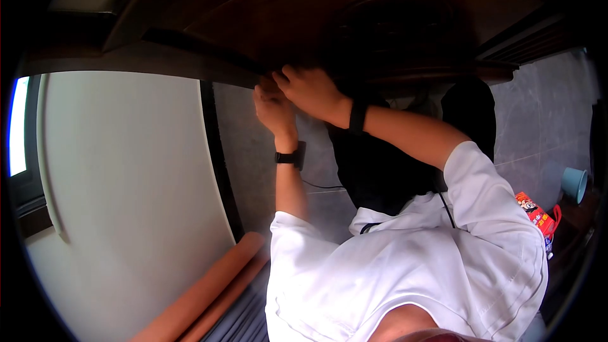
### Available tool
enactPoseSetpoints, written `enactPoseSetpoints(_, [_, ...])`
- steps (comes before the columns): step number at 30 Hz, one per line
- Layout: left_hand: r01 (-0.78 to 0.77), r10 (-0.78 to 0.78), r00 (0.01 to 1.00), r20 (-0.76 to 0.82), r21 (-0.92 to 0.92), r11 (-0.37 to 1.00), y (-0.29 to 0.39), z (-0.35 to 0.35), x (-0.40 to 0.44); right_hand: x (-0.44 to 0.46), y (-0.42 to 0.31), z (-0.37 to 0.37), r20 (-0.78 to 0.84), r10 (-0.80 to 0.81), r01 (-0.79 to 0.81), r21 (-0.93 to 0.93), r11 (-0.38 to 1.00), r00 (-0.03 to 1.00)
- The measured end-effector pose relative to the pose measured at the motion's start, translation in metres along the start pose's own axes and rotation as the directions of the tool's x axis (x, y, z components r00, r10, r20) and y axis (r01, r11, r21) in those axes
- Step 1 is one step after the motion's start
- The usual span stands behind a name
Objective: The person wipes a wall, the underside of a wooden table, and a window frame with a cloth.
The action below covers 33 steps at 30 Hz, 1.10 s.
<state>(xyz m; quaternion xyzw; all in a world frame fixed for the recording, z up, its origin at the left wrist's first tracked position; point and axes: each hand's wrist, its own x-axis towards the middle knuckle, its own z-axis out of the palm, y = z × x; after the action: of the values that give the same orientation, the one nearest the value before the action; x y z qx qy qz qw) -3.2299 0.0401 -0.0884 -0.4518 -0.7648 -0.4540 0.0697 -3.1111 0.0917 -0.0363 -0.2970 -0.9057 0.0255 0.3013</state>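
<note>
Head camera: the left hand (273, 113) and the right hand (315, 94) meet at the near edge of a piece of dark wooden furniture (266, 16), fingers bent and tips close together. Whether they grasp anything cannot be told, because the fingertips sink into shadow against the wood; the right hand lies partly in front of the left hand's upper side.

The furniture spans the top of the view, in front of the person. Its wood is deep reddish brown with a soft sheen, almost black in the middle, where a rounded carving (394, 24) is only dimly legible. A long curved line arcs across its face, a straight rail (158, 63) runs out to the left, and narrow parallel slats (535, 43) sit at the right.

Farther back along the arms, a dark watch (290, 157) circles the left wrist and a black band (358, 116) the right. Both arms come out of a white shirt (405, 259), above black trousers (373, 164). Under them spreads a grey tiled floor (538, 111), crossed by a thin cable (322, 185). Left stands a pale panel (126, 177), with orange-brown rolls (202, 288) near its foot; right are a red packet (535, 214) and a light-blue cup (574, 185).
</note>
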Motion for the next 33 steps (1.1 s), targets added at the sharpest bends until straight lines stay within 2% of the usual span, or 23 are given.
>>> enactPoseSetpoints(3, [-0.033, 0.027, 0.994, 0.101, 0.057, 0.998, -0.014, 0.008, -0.011, -0.013, 0.008, 0.024, 0.116, 0.020, -0.019, -0.010, 1.000, 0.993])
enactPoseSetpoints(5, [-0.044, 0.012, 0.987, 0.159, 0.196, 0.980, -0.011, 0.011, -0.015, -0.021, 0.012, 0.037, 0.216, 0.045, -0.050, 0.019, 0.999, 0.975])
enactPoseSetpoints(6, [-0.053, 0.003, 0.982, 0.188, 0.263, 0.963, -0.010, 0.012, -0.015, -0.025, 0.014, 0.037, 0.209, 0.068, -0.067, -0.008, 0.998, 0.975])
enactPoseSetpoints(9, [-0.121, 0.048, 0.969, 0.242, 0.295, 0.948, -0.001, 0.013, -0.015, -0.040, 0.019, 0.032, 0.214, 0.128, -0.119, -0.054, 0.991, 0.969])
enactPoseSetpoints(11, [-0.091, 0.022, 0.969, 0.245, 0.273, 0.958, 0.015, 0.012, -0.018, -0.044, 0.024, 0.027, 0.235, 0.149, -0.145, -0.034, 0.989, 0.961])
enactPoseSetpoints(12, [-0.079, 0.014, 0.970, 0.245, 0.260, 0.962, 0.025, 0.012, -0.018, -0.047, 0.027, 0.023, 0.193, 0.150, -0.151, -0.012, 0.988, 0.970])
enactPoseSetpoints(14, [-0.141, 0.106, 0.960, 0.260, 0.123, 0.982, 0.038, 0.016, -0.021, -0.061, 0.034, 0.011, 0.115, 0.156, -0.161, 0.033, 0.986, 0.981])
enactPoseSetpoints(17, [-0.187, 0.176, 0.926, 0.334, 0.001, 0.982, 0.063, 0.026, -0.029, -0.076, 0.052, -0.025, 0.398, 0.308, -0.354, 0.046, 0.934, 0.864])
enactPoseSetpoints(20, [-0.248, 0.252, 0.897, 0.364, -0.059, 0.967, 0.092, 0.043, -0.042, -0.094, 0.076, -0.060, 0.412, 0.392, -0.458, 0.069, 0.887, 0.822])
enactPoseSetpoints(24, [-0.328, 0.372, 0.866, 0.335, -0.181, 0.927, 0.122, 0.079, -0.068, -0.123, 0.106, -0.096, 0.383, 0.485, -0.534, 0.028, 0.845, 0.786])
enactPoseSetpoints(26, [-0.226, 0.270, 0.888, 0.371, -0.159, 0.961, 0.140, 0.095, -0.083, -0.134, 0.118, -0.113, 0.381, 0.532, -0.586, 0.032, 0.810, 0.756])
enactPoseSetpoints(27, [-0.176, 0.220, 0.896, 0.387, -0.146, 0.973, 0.149, 0.102, -0.090, -0.141, 0.125, -0.115, 0.329, 0.548, -0.583, 0.010, 0.812, 0.769])
enactPoseSetpoints(29, [-0.189, 0.233, 0.881, 0.412, -0.145, 0.971, 0.167, 0.112, -0.101, -0.156, 0.138, -0.121, 0.231, 0.566, -0.574, -0.036, 0.818, 0.792])
enactPoseSetpoints(33, [-0.188, 0.272, 0.854, 0.444, -0.223, 0.956, 0.202, 0.131, -0.117, -0.174, 0.160, -0.144, 0.211, 0.670, -0.669, -0.089, 0.738, 0.711])
